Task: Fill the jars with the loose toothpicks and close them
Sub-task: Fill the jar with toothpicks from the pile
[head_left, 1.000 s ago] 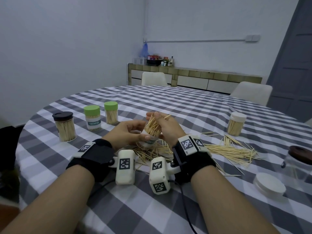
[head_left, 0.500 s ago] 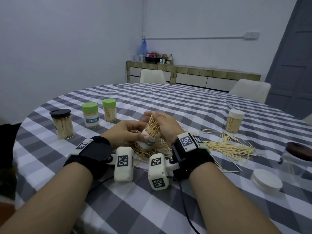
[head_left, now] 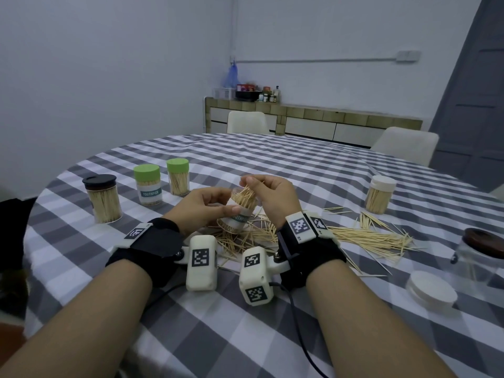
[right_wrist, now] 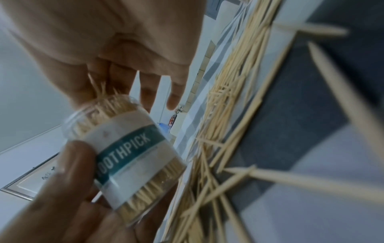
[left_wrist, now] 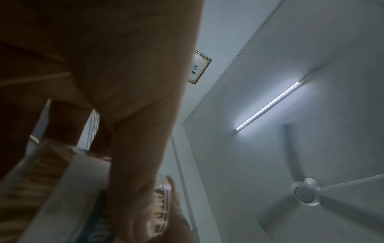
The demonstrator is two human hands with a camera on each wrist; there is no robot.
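The left hand (head_left: 203,207) is clamped round the open jar (head_left: 240,211), thumb across its label, holding it off the table (head_left: 313,170) and tilted, mouth up and leaning toward the right hand (head_left: 268,196). That hand sits directly at the mouth, thumb and fingers pinched on a bunch of toothpicks (head_left: 246,193) whose tips stand above the rim. The bunch's long axis runs roughly along the jar's axis, so the coming move is judged to be a push down that axis; the right hand is the nearer and working hand. The jar looks nearly full. Its label reads "TOOTHPICK" on a teal band, clearest from the right wrist view (right_wrist: 124,152); the same word shows on a green-capped jar (head_left: 148,188) standing to the left. Loose toothpicks (head_left: 371,237) lie under and to the right of the hands, unsorted. A white lid (head_left: 431,290) lies near right. No other writing is legible.
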